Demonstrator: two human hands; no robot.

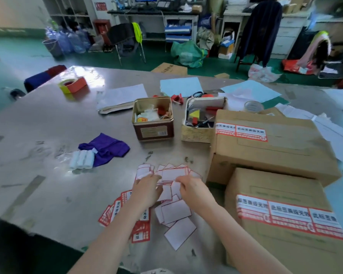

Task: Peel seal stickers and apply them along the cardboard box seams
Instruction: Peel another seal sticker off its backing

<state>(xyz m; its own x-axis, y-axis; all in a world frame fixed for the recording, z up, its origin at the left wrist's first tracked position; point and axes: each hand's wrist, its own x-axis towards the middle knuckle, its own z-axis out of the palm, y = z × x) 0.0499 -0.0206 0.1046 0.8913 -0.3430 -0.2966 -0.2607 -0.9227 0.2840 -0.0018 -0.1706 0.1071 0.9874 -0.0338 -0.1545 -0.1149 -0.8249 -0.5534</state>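
Two cardboard boxes stand at the right of the steel table; the near box (281,186) and the far box (269,153) each carry a row of red-and-white seal stickers (289,214) over the top seam. A fan of printed stickers (141,230) lies under my left forearm. Blank white backing sheets (176,211) with red edges are scattered between my hands. My left hand (147,189) and my right hand (192,189) both reach into this pile with fingers curled, pinching a white sheet (169,175) between them.
A gold tin (152,133) and a small open carton (198,133) of odds and ends sit behind the pile. A purple cloth (107,147) and white rolls (81,160) lie left. Further back sit a tape dispenser (73,85), a tape roll (252,106) and loose papers.
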